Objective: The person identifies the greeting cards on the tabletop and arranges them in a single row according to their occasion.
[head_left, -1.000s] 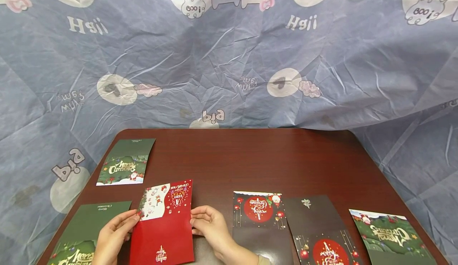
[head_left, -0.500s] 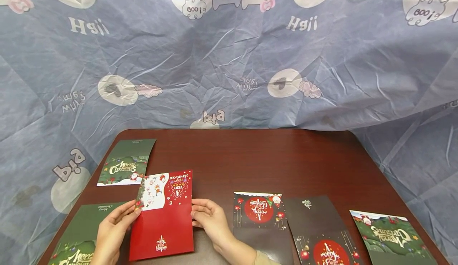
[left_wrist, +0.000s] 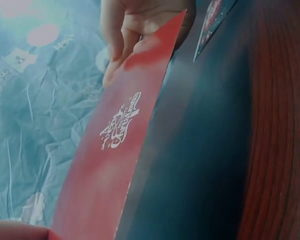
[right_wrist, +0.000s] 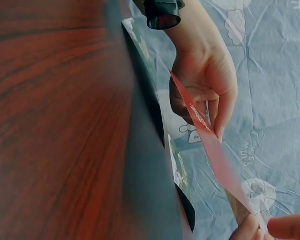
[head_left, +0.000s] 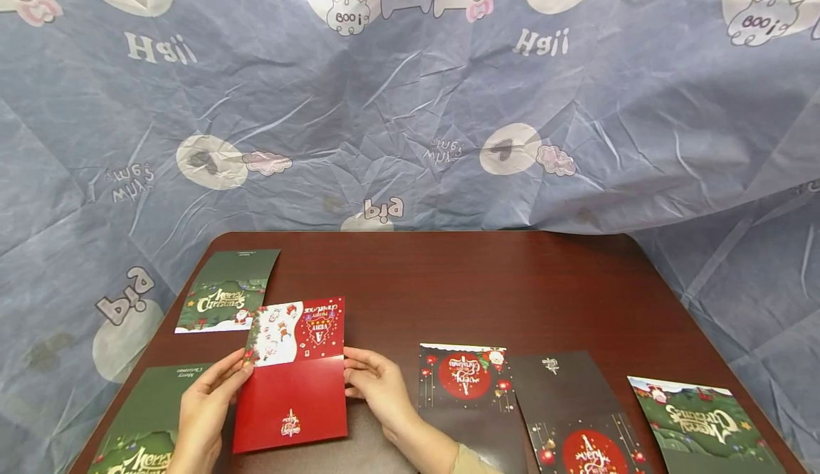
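Left hand [head_left: 210, 404], right hand [head_left: 383, 391]: grip pinching opposite edges of red card [head_left: 295, 385], tilted above desk [head_left: 461, 289]. Step, likely: positioning card. Next move probably needs even lowering.

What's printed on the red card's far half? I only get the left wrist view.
Observer: From the head view, the red card has a white panel there, dotted with small drawings.
Operator: Where's the left hand on it? I see barely any of that hand.
Observer: The left hand pinches the card's left edge, close to the crease.
Operator: And what lies at the far right of the table?
Observer: A green card, cut off by the head view's lower edge.
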`<state>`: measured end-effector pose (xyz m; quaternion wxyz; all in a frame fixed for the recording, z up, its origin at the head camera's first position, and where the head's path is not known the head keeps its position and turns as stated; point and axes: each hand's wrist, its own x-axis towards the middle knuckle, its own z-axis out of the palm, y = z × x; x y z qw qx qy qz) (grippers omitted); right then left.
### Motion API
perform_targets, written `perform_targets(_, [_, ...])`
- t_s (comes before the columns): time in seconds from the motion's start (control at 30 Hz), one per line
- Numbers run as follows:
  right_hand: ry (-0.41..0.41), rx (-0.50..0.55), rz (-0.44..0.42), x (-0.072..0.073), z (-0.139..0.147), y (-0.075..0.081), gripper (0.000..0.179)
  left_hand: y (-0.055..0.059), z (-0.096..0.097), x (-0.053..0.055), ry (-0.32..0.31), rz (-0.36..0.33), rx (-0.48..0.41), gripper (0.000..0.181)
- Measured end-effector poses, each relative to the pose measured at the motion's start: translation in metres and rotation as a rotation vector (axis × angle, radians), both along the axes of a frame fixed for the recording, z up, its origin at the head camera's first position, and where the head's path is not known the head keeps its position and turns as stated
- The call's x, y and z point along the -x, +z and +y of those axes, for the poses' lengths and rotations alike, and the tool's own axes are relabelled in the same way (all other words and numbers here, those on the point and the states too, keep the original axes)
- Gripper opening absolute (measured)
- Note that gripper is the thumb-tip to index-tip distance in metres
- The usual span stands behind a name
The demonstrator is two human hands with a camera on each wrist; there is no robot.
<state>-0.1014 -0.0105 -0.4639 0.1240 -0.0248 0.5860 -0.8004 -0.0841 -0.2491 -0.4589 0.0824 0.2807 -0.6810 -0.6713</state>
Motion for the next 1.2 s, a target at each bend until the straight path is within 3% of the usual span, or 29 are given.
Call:
perform_targets(0.33, [0.070, -0.061, 0.031, 0.004, -0.002, 0.003, 0.042, -0.008, 0.001, 0.007, 0.025, 0.035, 0.027, 0.043])
perform_targets(0.67, [0.100, -0.196, 0.068, 0.010, -0.004, 0.004, 0.048, -0.016, 0.009, 0.019, 0.057, 0.062, 0.257, 0.036])
perform_targets(0.97, [0.068, -0.219, 0.071, 0.016, -0.005, 0.000, 0.052, -0.021, 0.021, 0.029, 0.080, 0.117, 0.495, 0.029])
perform_targets(1.2, [0.025, -0.253, 0.077, 0.016, -0.009, -0.008, 0.054, -0.032, 0.026, 0.035, 0.126, 0.165, 0.528, 0.027])
